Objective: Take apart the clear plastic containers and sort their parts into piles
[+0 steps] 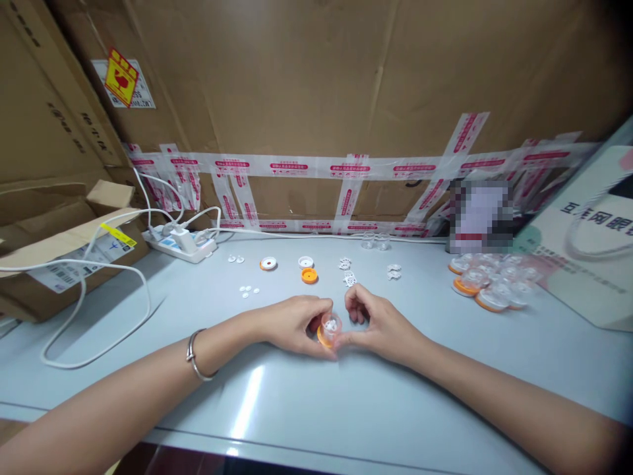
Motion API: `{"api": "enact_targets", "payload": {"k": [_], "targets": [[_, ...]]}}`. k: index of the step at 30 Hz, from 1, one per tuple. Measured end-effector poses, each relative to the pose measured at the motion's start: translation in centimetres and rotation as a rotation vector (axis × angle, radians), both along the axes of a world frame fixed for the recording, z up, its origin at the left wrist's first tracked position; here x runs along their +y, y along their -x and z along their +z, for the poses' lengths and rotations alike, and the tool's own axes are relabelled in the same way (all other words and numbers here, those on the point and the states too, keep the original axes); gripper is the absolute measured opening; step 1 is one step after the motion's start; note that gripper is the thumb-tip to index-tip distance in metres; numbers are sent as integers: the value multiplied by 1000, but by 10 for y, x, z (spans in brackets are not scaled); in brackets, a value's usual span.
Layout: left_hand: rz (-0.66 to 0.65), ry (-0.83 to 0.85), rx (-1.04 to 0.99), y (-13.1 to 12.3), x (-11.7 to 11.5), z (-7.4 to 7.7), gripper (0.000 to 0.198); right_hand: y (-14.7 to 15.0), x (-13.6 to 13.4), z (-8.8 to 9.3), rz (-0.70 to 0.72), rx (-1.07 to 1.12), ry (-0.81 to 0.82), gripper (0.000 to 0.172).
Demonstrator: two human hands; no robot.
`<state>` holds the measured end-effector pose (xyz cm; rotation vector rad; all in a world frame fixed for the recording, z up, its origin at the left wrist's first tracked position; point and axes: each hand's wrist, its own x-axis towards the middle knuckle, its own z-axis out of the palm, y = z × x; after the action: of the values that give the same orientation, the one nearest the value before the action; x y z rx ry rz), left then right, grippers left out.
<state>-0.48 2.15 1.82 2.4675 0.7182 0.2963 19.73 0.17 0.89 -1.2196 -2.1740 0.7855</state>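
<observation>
My left hand (300,325) is closed around a small round piece with an orange base and a clear dome (330,324). White bits show inside the dome. On the right side of that piece rests the thumb of my right hand (383,328); its other fingers are curled and stand apart from the thumb. Just beyond my hands lie an orange round base (309,276), a white disc (305,262) and a white disc with an orange rim (268,263). Small white cut-out parts (349,278) lie past my right hand.
Several domed pieces (492,280) are grouped at the right, beside a paper bag (588,231). Clear domes (376,241) stand at the back. Small white discs (247,290) lie left of centre. A power strip (182,244), white cable (93,365) and carton (64,247) occupy the left.
</observation>
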Motion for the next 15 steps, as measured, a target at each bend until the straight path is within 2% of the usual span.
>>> {"api": "enact_targets", "payload": {"k": [6,11,15], "targets": [[31,3,22,0,-1,2,42,-7,9,0,33,3,22,31],[33,-17,18,-1,-1,2,42,-9,13,2,33,-6,-32,30],[41,-18,25,0,0,0,43,-4,4,4,76,25,-31,30]]}}
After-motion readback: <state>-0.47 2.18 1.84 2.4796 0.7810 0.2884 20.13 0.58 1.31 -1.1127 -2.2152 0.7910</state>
